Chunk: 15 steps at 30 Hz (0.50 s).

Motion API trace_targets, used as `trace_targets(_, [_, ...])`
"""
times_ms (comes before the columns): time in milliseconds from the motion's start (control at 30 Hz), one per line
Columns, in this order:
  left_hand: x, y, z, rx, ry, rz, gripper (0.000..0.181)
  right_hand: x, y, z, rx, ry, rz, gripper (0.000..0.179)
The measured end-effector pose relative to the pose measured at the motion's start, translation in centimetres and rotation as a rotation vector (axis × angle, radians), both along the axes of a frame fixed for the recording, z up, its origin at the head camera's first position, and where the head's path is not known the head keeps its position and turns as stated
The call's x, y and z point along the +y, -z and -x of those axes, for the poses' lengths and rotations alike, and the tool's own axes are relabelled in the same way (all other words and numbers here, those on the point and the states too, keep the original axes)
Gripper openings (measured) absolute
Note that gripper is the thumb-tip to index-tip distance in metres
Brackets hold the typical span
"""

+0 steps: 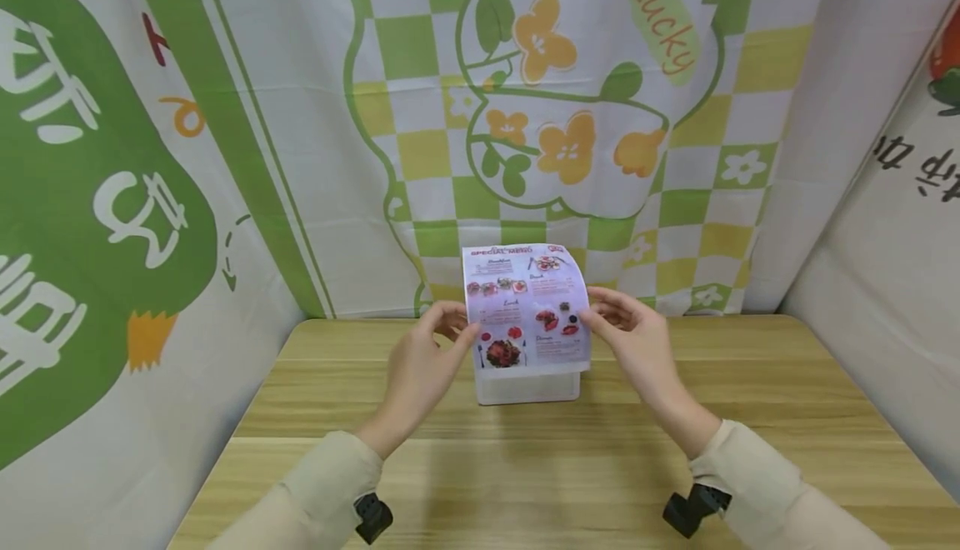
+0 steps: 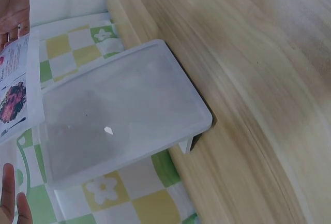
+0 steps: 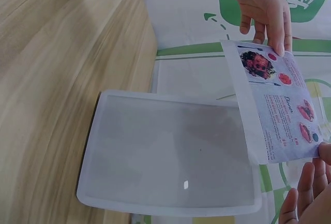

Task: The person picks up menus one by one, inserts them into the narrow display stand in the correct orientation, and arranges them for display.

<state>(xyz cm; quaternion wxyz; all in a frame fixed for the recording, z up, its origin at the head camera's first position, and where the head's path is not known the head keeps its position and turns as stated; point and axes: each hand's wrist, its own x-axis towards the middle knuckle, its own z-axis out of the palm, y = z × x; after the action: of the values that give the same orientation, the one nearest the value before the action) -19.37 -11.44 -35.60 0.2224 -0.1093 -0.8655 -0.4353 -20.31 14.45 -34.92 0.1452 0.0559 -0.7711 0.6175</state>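
A printed menu sheet (image 1: 528, 308) with food pictures is held up between both hands, its upper part curving backward. My left hand (image 1: 427, 362) pinches its left edge, thumb in front. At the opposite edge, my right hand (image 1: 637, 346) pinches the paper between thumb and fingers. Behind and below the sheet stands a white rectangular panel (image 1: 528, 389), mostly covered by it in the head view. Both wrist views show that panel's plain face (image 2: 124, 110) with a raised rim, leaning on a small foot. The paper's lower edge (image 3: 244, 105) is in front of the panel, apart from its face.
The panel stands on a wood-grain table (image 1: 360, 483), near its back edge. A green and white checked curtain (image 1: 412, 58) with flowers hangs right behind. Printed white cloth walls (image 1: 97, 225) close in the left and right sides.
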Motion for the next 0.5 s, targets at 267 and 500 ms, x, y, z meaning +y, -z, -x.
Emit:
trace_targets(267, [-0.3,-1.2,1.4,0.028,-0.004,0.022,0.022,-0.3,-1.5,1.6,-0.118,0.002,0.022,0.040])
trace_targets(500, [0.0,-2.2,2.7,0.030,0.004,0.042,0.023,-0.2,-2.2,3.2,-0.127,0.014,0.028,0.038])
